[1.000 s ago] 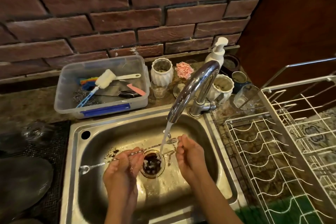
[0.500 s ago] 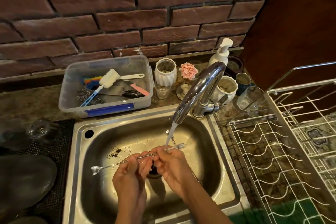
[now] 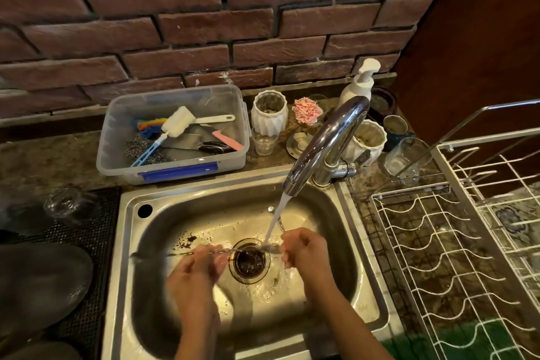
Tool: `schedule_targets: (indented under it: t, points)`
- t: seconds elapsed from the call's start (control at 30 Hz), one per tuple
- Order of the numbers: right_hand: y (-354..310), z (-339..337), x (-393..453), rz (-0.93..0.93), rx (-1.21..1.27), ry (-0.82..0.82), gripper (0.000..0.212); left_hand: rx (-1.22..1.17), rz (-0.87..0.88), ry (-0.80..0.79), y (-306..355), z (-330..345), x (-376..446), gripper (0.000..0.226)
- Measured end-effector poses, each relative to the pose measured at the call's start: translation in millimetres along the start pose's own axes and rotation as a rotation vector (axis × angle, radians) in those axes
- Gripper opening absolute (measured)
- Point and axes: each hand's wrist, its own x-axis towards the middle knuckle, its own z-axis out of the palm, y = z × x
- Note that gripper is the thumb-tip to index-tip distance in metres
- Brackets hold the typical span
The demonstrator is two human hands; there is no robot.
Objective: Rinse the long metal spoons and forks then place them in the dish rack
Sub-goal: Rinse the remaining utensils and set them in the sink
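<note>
I stand at the steel sink (image 3: 122, 242) and both my hands are over the basin. My left hand (image 3: 194, 275) is blurred, but I can see its fingers curled around the handle of a long thin metal utensil (image 3: 204, 252). It lies almost level across the basin, above the drain (image 3: 249, 261). One end reaches out to the left, and the other end goes to the right, under the stream of water (image 3: 276, 219) that falls from the faucet (image 3: 327, 140). The utensil is too blurred for me to say if it is a spoon or a fork. My right hand (image 3: 305, 248) has the fingers curled and it is at the right end of the utensil, where the water hits. I cannot tell if it really grips the utensil or only touches it.

Behind the stream, at the back of the basin, a second piece of cutlery (image 3: 276, 216) lies on the bottom, only partly visible.

The white wire dish rack (image 3: 438, 242) stands on the counter just to the right of the sink. I see no cutlery in it.

Behind the sink there is a clear plastic box (image 3: 175, 166) with brushes, and a white soap bottle (image 3: 359, 85) near the brick wall (image 3: 204, 23).
</note>
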Motion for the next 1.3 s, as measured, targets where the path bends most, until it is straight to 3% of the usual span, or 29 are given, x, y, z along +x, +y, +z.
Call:
schedule_targets:
  t: [0.1, 0.23, 0.37, 0.5, 0.63, 0.77, 0.9, 1.0, 1.3]
  points:
    - [13, 7, 1, -0.264, -0.558, -0.094, 0.019, 0.416, 0.030, -0.175, -32, 23, -5, 0.021]
    - [30, 2, 11, -0.237, -0.654, -0.176, 0.019, 0.712, -0.015, -0.366, -61, 56, -10, 0.019]
    - [47, -10, 20, -0.143, -0.696, -0.211, 0.028, 0.729, -0.036, -0.394, -69, 70, -6, 0.024]
    - [56, -6, 32, -0.153, -0.795, -0.139, 0.012, 0.882, 0.036, -0.385, -74, 79, 1, 0.024]
    - [62, 7, 41, -0.145, -0.789, -0.140, 0.014, 0.954, 0.096, -0.348, -74, 79, 7, 0.027]
    - [74, 14, 47, -0.117, -0.772, -0.133, 0.018, 1.059, 0.175, -0.434, -81, 70, 15, 0.025]
    - [85, 14, 56, 0.027, -0.731, 0.005, 0.013, 1.045, 0.127, -0.562, -93, 52, 23, 0.024]
    - [91, 14, 65, 0.068, -0.745, 0.106, 0.011, 1.068, 0.042, -0.537, -102, 34, 31, 0.019]
    - [110, 17, 79, 0.093, -0.811, 0.110, 0.009, 1.096, -0.070, -0.478, -112, 2, 43, 0.021]
